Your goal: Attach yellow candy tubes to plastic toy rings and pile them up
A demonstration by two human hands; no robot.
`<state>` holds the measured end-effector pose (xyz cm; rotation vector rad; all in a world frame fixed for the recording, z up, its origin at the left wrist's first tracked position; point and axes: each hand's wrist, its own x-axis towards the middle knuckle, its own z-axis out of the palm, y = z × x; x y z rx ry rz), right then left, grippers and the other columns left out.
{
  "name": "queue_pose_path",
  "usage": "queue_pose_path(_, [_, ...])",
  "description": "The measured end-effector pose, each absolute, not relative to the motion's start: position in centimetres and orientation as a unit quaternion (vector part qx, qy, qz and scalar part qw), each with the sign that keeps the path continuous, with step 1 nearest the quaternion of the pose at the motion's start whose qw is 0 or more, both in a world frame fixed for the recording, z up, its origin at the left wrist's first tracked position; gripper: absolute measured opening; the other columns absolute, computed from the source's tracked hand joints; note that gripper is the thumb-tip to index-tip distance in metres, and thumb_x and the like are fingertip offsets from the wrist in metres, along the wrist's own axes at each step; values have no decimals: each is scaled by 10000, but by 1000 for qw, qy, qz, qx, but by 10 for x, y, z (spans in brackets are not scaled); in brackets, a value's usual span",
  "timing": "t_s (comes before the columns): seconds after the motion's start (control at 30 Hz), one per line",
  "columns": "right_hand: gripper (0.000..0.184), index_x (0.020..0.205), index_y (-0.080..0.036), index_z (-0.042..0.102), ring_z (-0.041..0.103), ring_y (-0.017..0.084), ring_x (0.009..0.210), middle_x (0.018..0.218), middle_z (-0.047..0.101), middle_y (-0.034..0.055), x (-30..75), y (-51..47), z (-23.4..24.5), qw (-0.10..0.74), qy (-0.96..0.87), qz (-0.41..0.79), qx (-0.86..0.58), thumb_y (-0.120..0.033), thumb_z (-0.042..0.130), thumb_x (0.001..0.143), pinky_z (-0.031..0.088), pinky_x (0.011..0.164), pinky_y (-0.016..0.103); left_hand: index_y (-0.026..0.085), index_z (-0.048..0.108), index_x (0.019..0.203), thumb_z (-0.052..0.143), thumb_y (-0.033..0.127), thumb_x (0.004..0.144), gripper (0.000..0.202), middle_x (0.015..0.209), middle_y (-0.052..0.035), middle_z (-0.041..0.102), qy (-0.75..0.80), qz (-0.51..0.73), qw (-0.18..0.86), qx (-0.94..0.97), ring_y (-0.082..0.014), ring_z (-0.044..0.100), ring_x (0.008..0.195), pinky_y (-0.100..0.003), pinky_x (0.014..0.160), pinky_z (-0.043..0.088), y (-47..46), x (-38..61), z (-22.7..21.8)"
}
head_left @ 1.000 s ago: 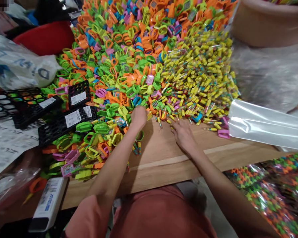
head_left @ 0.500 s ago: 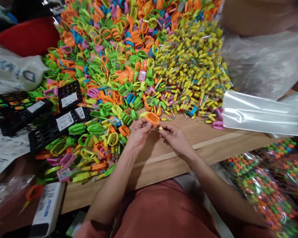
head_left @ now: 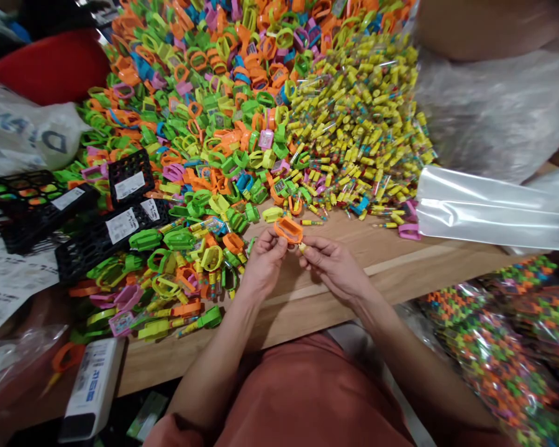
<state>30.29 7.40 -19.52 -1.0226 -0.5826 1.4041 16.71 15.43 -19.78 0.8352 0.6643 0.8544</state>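
Note:
Over the near part of the wooden table, my left hand pinches an orange plastic toy watch by its lower left side. The watch's band forms an open loop. My right hand is closed on a small yellow-tipped tube, mostly hidden by the fingers, right at the watch's lower right edge. Whether the two touch I cannot tell. Just beyond my hands lie a yellow-green toy watch and a loose yellow tube.
A big heap of coloured toy watches fills the back, with a pile of yellow tubes to its right. Black plastic crates stand at left. A clear plastic bag lies right. Filled bags sit below the table's right edge.
The orange toy watch has come slightly down and turned, its loop showing more plainly. Both hands have moved slightly nearer to me, and the right fingers have shifted around the tube.

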Motion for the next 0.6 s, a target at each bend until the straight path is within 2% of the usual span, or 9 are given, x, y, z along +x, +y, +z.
queue_pose_path(0.23, [473, 962, -188, 698, 540, 113, 636, 813, 647, 21, 305, 74, -199, 605, -280, 599, -443, -545, 895, 724, 393, 547, 221, 186, 660, 880, 931, 479, 657, 457, 855, -8, 680, 311, 402, 750, 423, -111, 596, 761, -225, 731, 486, 150, 167, -203])
queue_pose_path(0.43, [468, 944, -185, 674, 484, 107, 593, 751, 587, -9, 302, 75, -206, 597, -320, 569, -466, -587, 842, 773, 404, 555, 230, 177, 693, 861, 855, 448, 784, 325, 847, -19, 714, 312, 436, 688, 489, -115, 627, 775, -219, 754, 505, 138, 169, -207])
queue_pose_path(0.5, [434, 959, -181, 682, 519, 114, 623, 756, 606, -4, 298, 76, -207, 587, -330, 579, -459, -570, 812, 817, 418, 588, 229, 174, 702, 858, 845, 427, 795, 298, 827, -18, 718, 319, 431, 676, 506, -111, 629, 744, -212, 723, 508, 137, 164, -201])
queue_pose_path(0.6, [364, 1004, -182, 718, 615, 155, 784, 897, 683, 35, 299, 80, -207, 562, -379, 576, -457, -514, 780, 867, 475, 713, 259, 167, 716, 846, 852, 396, 775, 276, 775, -8, 714, 352, 428, 627, 548, -108, 620, 672, -208, 652, 503, 148, 141, -178])
